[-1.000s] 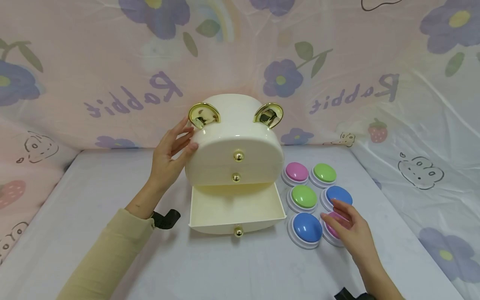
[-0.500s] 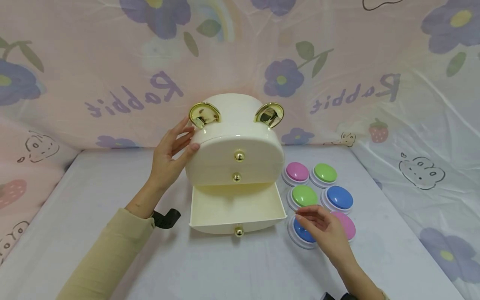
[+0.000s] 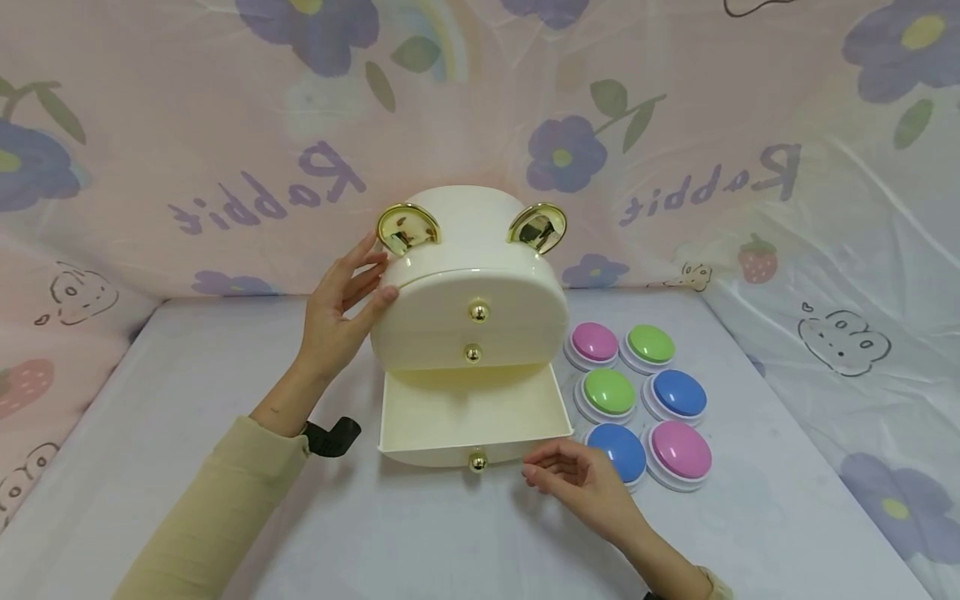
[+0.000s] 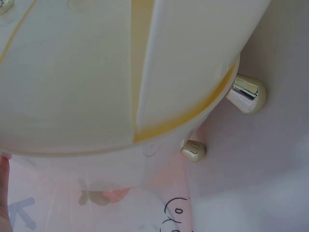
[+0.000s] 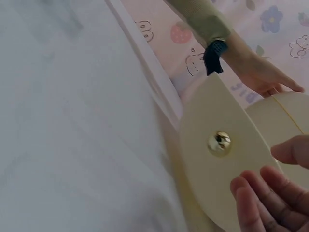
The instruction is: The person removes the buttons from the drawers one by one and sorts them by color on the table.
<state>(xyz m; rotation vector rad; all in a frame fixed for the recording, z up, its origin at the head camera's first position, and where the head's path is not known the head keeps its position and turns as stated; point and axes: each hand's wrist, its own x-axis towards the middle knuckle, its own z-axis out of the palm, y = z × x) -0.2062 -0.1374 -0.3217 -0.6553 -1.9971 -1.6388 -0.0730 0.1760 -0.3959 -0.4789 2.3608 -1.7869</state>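
A cream storage box (image 3: pixel 468 229) with two gold ears stands on the table, its bottom drawer (image 3: pixel 472 417) pulled out and bare inside. My left hand (image 3: pixel 337 312) rests against the box's left side, thumb on the front edge and fingers spread near the ear. At the drawer's front right corner is my right hand (image 3: pixel 588 487), loosely bent and holding nothing. To its left, the drawer's gold knob (image 3: pixel 477 462) is untouched; the right wrist view shows the same knob (image 5: pixel 219 143) beyond the fingertips (image 5: pixel 241 183).
Several push-button domes on white bases stand right of the box: pink (image 3: pixel 681 450), blue (image 3: pixel 617 452), green (image 3: pixel 609 392) and others behind. A printed cloth (image 3: pixel 465 100) rises behind the table. Two gold feet (image 4: pixel 194 151) show under the box in the left wrist view.
My right hand has moved left from the pink button, past the blue one, to the drawer's front corner. The left hand, the box and the buttons stay as they were.
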